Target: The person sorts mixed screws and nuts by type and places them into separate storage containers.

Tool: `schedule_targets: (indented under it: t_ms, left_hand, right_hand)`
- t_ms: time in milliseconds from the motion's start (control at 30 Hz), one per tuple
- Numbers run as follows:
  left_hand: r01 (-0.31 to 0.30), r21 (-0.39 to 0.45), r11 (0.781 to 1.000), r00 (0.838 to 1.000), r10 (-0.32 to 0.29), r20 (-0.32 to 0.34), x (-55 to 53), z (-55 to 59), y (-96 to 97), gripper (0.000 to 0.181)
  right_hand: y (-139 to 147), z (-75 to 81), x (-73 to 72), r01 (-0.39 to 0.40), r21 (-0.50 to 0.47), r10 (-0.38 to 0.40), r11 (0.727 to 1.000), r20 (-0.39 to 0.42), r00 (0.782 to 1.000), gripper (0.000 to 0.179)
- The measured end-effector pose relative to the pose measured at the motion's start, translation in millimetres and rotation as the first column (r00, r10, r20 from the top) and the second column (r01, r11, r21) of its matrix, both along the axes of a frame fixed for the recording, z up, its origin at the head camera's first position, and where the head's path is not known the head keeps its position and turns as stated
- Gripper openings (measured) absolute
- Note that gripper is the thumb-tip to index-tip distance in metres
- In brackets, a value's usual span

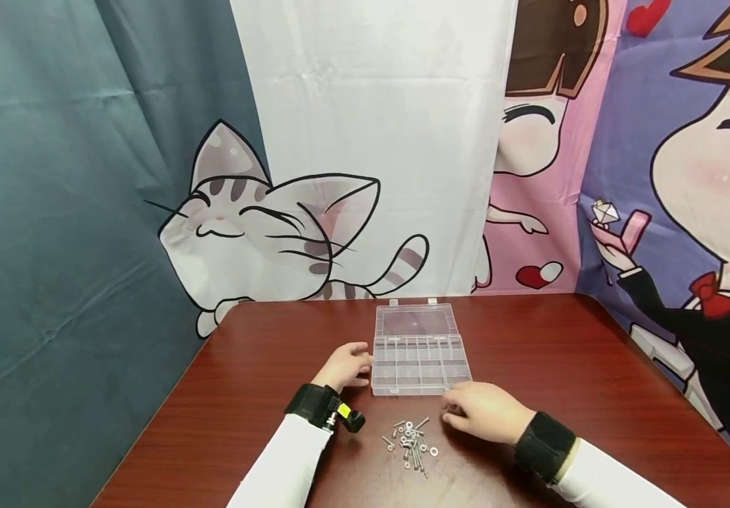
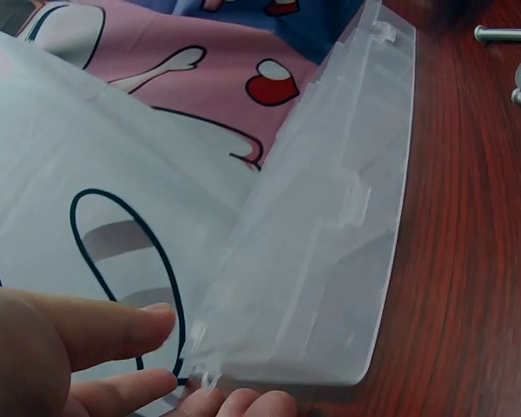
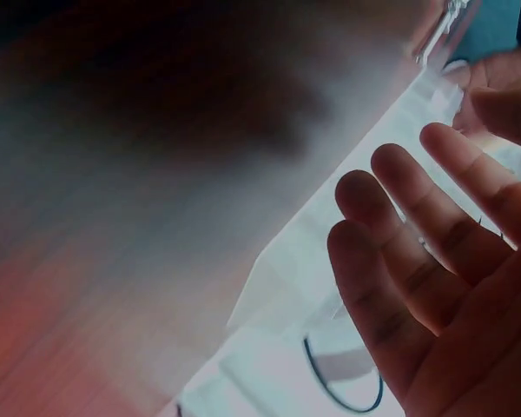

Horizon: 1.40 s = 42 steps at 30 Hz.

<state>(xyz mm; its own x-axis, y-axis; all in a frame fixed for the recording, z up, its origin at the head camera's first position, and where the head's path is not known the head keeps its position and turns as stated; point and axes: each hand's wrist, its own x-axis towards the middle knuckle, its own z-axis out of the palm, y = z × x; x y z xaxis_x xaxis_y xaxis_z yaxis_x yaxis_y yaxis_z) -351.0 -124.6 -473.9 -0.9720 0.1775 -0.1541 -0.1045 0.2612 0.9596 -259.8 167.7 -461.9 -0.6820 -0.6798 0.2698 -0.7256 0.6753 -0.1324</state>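
A clear plastic compartment box (image 1: 415,390) stands on the table with its lid (image 1: 415,321) folded back, away from me. My left hand (image 1: 347,367) is at the box's left side, fingers extended and fingertips right at the edge; the left wrist view has that hand (image 2: 95,356) beside a lower corner of the box wall (image 2: 330,234). At the front right corner is my right hand (image 1: 488,413). Its fingers (image 3: 404,234) look fairly straight in the right wrist view, and nothing lies between them. Several bolts and washers (image 1: 412,443) form a loose pile in front of the box.
The dark red wooden table (image 1: 263,451) reaches back to a printed cloth backdrop (image 1: 377,127) with cartoon figures. Black bands (image 1: 545,446) wrap both wrists, and a small black device (image 1: 355,421) sits on the left one.
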Motion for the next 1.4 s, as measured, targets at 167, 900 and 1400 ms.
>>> schedule_targets:
  t_ms: [167,900,1400]
  left_hand:
    - [0.041,-0.021,0.999,0.999,-0.041,-0.024,-1.5,-3.0,7.9,0.052]
    - [0.086,0.004,0.996,0.996,-0.086,-0.002,0.1,-3.3,3.9,0.051]
    - [0.095,0.014,0.995,0.995,-0.095,-0.004,0.6,-8.1,3.7,0.051]
  right_hand:
    - [-16.7,-3.4,-3.0,-0.061,0.029,0.062,0.998,-0.037,0.997,0.019]
    - [-36.8,-4.5,-9.5,-0.103,0.093,0.110,0.990,-0.076,0.991,0.015]
    - [-40.0,-0.5,-7.8,-0.029,0.053,0.027,0.998,0.025,0.999,0.025]
